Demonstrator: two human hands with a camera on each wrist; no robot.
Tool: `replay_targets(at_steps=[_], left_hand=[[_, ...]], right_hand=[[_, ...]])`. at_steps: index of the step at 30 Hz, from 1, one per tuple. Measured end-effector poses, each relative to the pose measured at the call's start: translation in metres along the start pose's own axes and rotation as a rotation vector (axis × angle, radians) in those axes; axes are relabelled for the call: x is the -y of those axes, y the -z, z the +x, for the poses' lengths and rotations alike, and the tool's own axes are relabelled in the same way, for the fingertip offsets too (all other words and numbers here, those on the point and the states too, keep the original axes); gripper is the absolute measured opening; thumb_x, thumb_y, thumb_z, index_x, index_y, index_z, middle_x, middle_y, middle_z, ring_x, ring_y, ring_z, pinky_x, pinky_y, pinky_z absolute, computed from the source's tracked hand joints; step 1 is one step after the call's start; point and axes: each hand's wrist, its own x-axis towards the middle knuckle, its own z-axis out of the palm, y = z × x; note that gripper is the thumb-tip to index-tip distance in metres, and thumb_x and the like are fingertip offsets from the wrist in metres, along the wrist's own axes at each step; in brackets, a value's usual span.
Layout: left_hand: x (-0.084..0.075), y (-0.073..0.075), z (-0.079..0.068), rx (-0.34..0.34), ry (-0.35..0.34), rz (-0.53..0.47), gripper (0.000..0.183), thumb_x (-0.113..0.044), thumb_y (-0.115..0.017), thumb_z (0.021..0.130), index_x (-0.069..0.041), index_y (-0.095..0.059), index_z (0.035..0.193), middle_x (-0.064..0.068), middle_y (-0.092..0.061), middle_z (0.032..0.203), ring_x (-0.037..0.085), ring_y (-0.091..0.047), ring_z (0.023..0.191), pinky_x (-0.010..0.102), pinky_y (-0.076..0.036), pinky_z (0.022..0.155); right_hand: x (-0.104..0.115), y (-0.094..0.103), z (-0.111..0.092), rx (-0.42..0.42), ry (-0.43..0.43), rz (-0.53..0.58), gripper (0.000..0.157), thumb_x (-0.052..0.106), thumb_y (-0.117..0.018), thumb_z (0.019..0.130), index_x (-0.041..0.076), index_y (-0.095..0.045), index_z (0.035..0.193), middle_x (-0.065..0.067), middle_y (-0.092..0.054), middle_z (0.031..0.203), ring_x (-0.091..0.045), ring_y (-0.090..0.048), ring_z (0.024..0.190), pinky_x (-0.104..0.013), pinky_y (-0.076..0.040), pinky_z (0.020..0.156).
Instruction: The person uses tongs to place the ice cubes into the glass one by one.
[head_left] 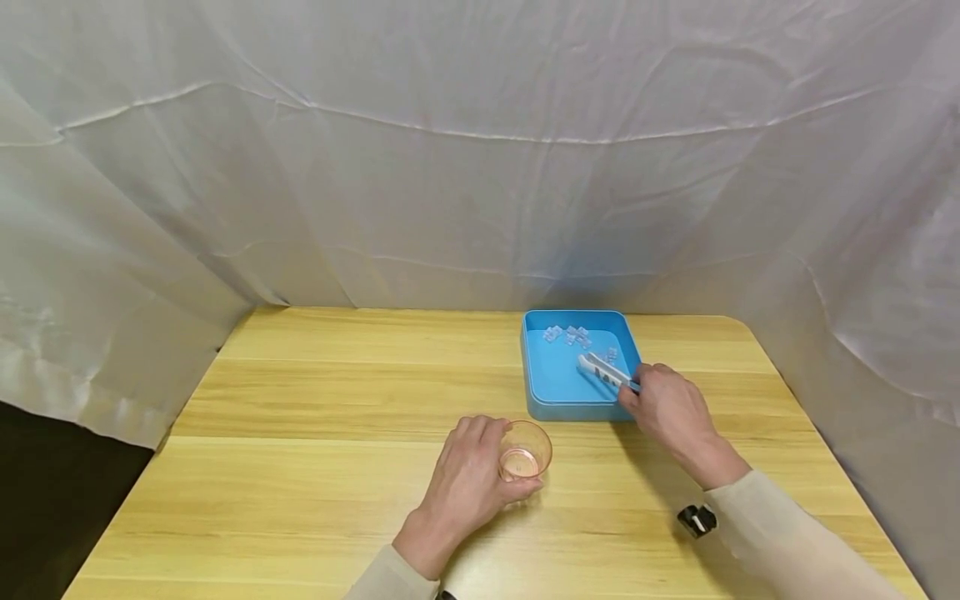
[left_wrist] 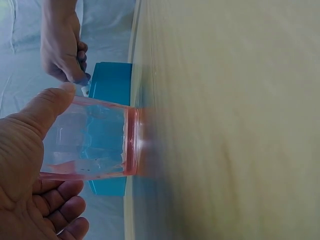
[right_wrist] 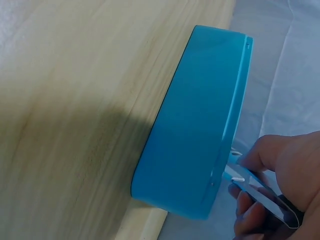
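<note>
My left hand (head_left: pixel 467 477) grips a clear pink cup (head_left: pixel 527 454) around its side, thumb on the near side and fingers on the far side. The cup stands upright on the table, and in the left wrist view its walls (left_wrist: pixel 102 140) are see-through. In my right hand (head_left: pixel 671 410) is a pair of tongs (head_left: pixel 606 372), pinched between thumb and fingers. Their tips reach over the inside of a blue square box (head_left: pixel 573 412). Small clear cubes (head_left: pixel 576 336) lie in the box, some near the tips. Whether the tips hold a cube I cannot tell.
The wooden table (head_left: pixel 322 492) carries the box near its back edge, right of the middle. Pale grey curtains (head_left: pixel 420 200) hang behind and at both sides. A small black device (head_left: pixel 697 520) sits at my right sleeve.
</note>
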Motion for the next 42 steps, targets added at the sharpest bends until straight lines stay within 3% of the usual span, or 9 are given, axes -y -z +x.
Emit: replay_targets(at_steps=[9, 20, 27, 36, 42], left_hand=[[0.001, 0.001, 0.001, -0.001, -0.01, -0.005, 0.079, -0.057, -0.094, 0.069, -0.007, -0.068, 0.125, 0.005, -0.071, 0.113, 0.023, -0.062, 0.108, 0.038, -0.052, 0.096], [0.007, 0.005, 0.01, 0.031, 0.027, -0.029, 0.078, -0.054, -0.095, 0.071, -0.005, -0.068, 0.125, 0.006, -0.07, 0.111, 0.025, -0.062, 0.107, 0.039, -0.052, 0.094], [0.008, 0.004, 0.014, 0.044, 0.036, -0.03, 0.079, -0.056, -0.094, 0.072, -0.005, -0.068, 0.127, 0.007, -0.071, 0.114, 0.025, -0.063, 0.108, 0.04, -0.053, 0.095], [0.009, 0.003, 0.014, 0.036, 0.024, -0.005, 0.078, -0.054, -0.094, 0.073, -0.005, -0.068, 0.127, 0.008, -0.071, 0.114, 0.027, -0.063, 0.107, 0.042, -0.054, 0.093], [0.008, 0.003, 0.014, 0.031, 0.024, -0.007, 0.076, -0.053, -0.094, 0.073, -0.006, -0.069, 0.126, 0.008, -0.072, 0.114, 0.026, -0.063, 0.107, 0.041, -0.054, 0.093]], right_hand=[[0.002, 0.008, -0.01, -0.043, 0.025, 0.054, 0.02, 0.018, -0.059, 0.096, 0.006, -0.061, 0.08, -0.006, -0.052, 0.073, -0.019, -0.044, 0.062, -0.031, -0.035, 0.052], [0.007, 0.015, -0.021, -0.099, 0.032, 0.077, 0.018, 0.018, -0.065, 0.096, 0.0, -0.068, 0.094, -0.009, -0.058, 0.08, -0.019, -0.046, 0.062, -0.031, -0.037, 0.051], [0.013, 0.02, -0.032, -0.133, 0.074, 0.098, 0.014, 0.016, -0.068, 0.096, 0.003, -0.069, 0.092, -0.008, -0.058, 0.081, -0.017, -0.044, 0.062, -0.03, -0.036, 0.051], [0.032, 0.025, -0.049, -0.162, 0.151, 0.188, 0.007, 0.014, -0.07, 0.095, 0.012, -0.069, 0.089, 0.001, -0.058, 0.081, -0.01, -0.044, 0.063, -0.025, -0.038, 0.052], [0.04, 0.021, -0.06, -0.228, 0.289, 0.203, 0.009, 0.011, -0.078, 0.09, 0.014, -0.07, 0.09, 0.007, -0.057, 0.08, -0.003, -0.044, 0.065, -0.021, -0.04, 0.054]])
